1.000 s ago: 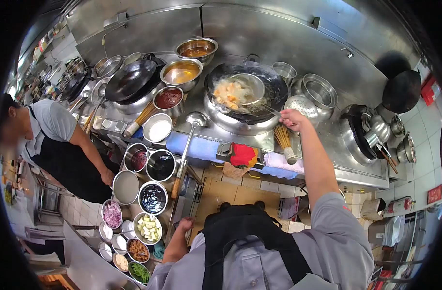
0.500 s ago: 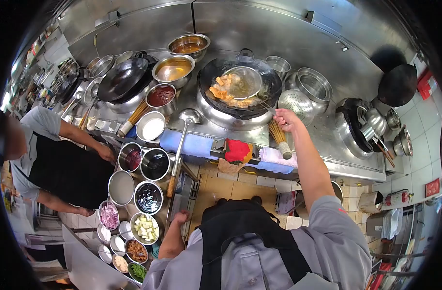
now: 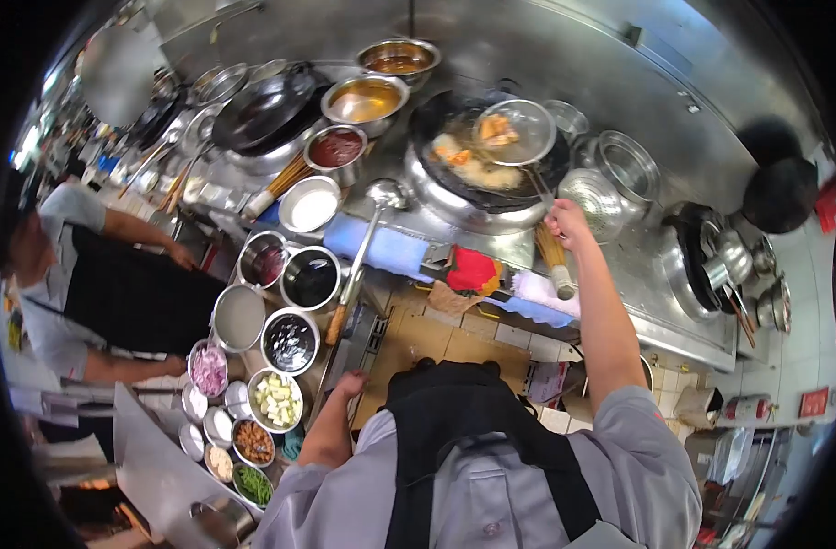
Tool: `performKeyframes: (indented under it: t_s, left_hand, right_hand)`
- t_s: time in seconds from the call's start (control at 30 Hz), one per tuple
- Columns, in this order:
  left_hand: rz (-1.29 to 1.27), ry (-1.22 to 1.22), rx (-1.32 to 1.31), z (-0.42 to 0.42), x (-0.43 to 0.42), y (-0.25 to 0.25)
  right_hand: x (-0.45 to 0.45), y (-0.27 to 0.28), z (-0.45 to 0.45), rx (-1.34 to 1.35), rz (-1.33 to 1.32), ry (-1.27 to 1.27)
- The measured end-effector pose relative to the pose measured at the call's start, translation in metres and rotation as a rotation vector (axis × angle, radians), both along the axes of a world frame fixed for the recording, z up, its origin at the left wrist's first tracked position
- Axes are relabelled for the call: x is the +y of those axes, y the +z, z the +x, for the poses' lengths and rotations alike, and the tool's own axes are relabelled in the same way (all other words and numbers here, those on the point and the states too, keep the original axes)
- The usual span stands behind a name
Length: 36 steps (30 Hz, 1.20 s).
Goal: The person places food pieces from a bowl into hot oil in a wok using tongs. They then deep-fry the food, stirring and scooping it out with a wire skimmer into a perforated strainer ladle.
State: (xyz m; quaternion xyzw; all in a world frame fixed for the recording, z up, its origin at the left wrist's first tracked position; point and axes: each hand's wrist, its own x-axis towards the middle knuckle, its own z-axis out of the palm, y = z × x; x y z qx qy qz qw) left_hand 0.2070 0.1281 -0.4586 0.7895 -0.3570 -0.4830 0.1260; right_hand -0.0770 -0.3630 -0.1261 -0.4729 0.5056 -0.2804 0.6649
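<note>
My right hand (image 3: 567,222) is wrapped round the handle of a round wire strainer (image 3: 517,134), which is over the wok (image 3: 431,110) with a few golden fried pieces in it. More golden pieces (image 3: 454,154) lie in bubbling oil in the wok, left of and below the strainer. My left hand (image 3: 351,383) hangs low beside the counter of ingredient bowls, its fingers curled; whether it holds anything is too small to tell. A bamboo brush (image 3: 555,263) lies just below my right hand.
A ladle (image 3: 367,240) rests left of the wok, near bowls of red sauce (image 3: 335,147) and white powder (image 3: 309,204). A perforated ladle (image 3: 593,203) is at the right. A co-worker (image 3: 125,274) stands at the left. Folded cloths (image 3: 381,249) line the stove edge.
The strainer has risen and tilted, with fried pieces now in it. My right hand still grips its handle. The whole view has shifted, and the co-worker's arms have moved.
</note>
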Motion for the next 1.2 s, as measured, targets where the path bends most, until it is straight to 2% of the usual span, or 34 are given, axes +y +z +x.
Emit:
performKeyframes:
  t_s: [0.03, 0.07, 0.1, 0.13, 0.17, 0.23, 0.33, 0.4, 0.47, 0.57, 0.6, 0.67, 0.7, 0.73, 0.77, 0.8, 0.83, 0.87, 0.9, 0.93, 0.97, 1.0, 1.07, 1.1, 1.17, 1.2]
  left_hand:
    - [0.088, 0.105, 0.078, -0.001, -0.006, 0.002]
    - [0.033, -0.025, -0.025, -0.002, -0.010, 0.019]
    - [-0.014, -0.154, -0.129, -0.006, -0.014, 0.043]
    - [0.009, -0.071, -0.131, -0.011, -0.020, 0.054]
    - [0.029, 0.014, -0.132, -0.015, -0.022, 0.059]
    - [-0.037, -0.083, -0.119, -0.010, -0.019, 0.018]
    - [0.093, 0.092, -0.044, -0.020, -0.027, 0.068]
    - [0.073, 0.097, -0.056, -0.021, -0.024, 0.061]
    - [0.059, 0.086, -0.068, -0.022, -0.017, 0.056]
    - [0.074, 0.023, -0.107, -0.024, -0.015, 0.063]
    - [0.095, 0.013, -0.108, -0.024, -0.013, 0.060]
    - [0.121, -0.007, -0.093, -0.021, -0.011, 0.052]
    - [0.123, -0.023, -0.079, -0.020, -0.009, 0.042]
    - [0.039, -0.066, -0.146, -0.018, -0.004, 0.018]
    - [-0.101, -0.198, -0.182, -0.011, 0.008, -0.027]
    - [-0.130, -0.226, -0.180, -0.009, 0.010, -0.028]
    - [-0.154, -0.245, -0.179, -0.010, 0.006, -0.019]
    - [-0.085, 0.016, 0.040, -0.016, 0.002, -0.005]
    - [0.002, 0.287, 0.250, -0.020, -0.001, 0.006]
    - [0.009, 0.240, 0.251, -0.022, -0.005, 0.013]
    - [0.030, 0.285, 0.252, -0.023, -0.007, 0.018]
    - [0.050, 0.338, 0.252, -0.024, -0.009, 0.022]
    - [0.066, 0.322, 0.282, -0.022, -0.012, 0.025]
    - [0.055, 0.368, 0.304, -0.021, -0.014, 0.028]
    - [0.052, 0.400, 0.328, -0.014, -0.011, 0.010]
    - [0.020, 0.374, 0.340, -0.002, -0.007, -0.025]
  right_hand:
    - [0.008, 0.008, 0.004, 0.055, -0.015, 0.063]
    - [-0.001, 0.000, 0.001, 0.149, -0.083, 0.028]
    - [-0.012, -0.007, -0.005, 0.078, -0.066, -0.050]
    - [-0.014, -0.002, -0.010, 0.009, 0.020, -0.117]
    - [-0.015, -0.006, -0.010, 0.022, -0.011, -0.098]
    - [-0.006, -0.006, -0.002, 0.123, -0.090, 0.010]
    - [-0.007, 0.008, -0.010, 0.003, 0.023, -0.035]
    - [-0.010, 0.003, -0.010, -0.028, 0.031, -0.036]
    - [-0.007, 0.000, -0.007, 0.104, -0.070, 0.027]
    - [-0.020, -0.002, -0.020, 0.057, -0.047, -0.022]
    - [-0.019, -0.001, -0.018, 0.060, -0.051, -0.034]
    - [-0.009, 0.005, -0.011, 0.233, -0.179, -0.022]
    - [-0.005, 0.013, -0.013, 0.202, -0.157, -0.048]
    - [-0.009, 0.013, -0.018, 0.217, -0.157, -0.044]
    - [-0.024, 0.007, -0.025, 0.079, 0.015, -0.100]
    - [-0.014, 0.007, -0.023, 0.396, -0.391, 0.046]
    - [-0.049, -0.038, -0.040, 0.574, -0.788, 0.105]
    - [-0.042, -0.024, -0.038, 0.724, -0.807, 0.124]
    - [-0.021, 0.006, -0.025, 0.430, -0.493, -0.022]
    - [-0.003, 0.031, -0.022, 0.634, -0.621, 0.022]
    - [-0.008, 0.024, -0.024, 0.782, -0.745, 0.004]
    - [-0.018, 0.014, -0.030, 0.804, -0.755, 0.084]
    - [-0.030, 0.008, -0.038, 0.889, -0.934, 0.039]
    - [-0.028, 0.015, -0.038, 0.898, -0.923, 0.025]
    - [-0.019, 0.038, -0.039, 0.562, -0.484, -0.058]
    - [-0.030, 0.034, -0.045, 0.567, -0.480, -0.069]
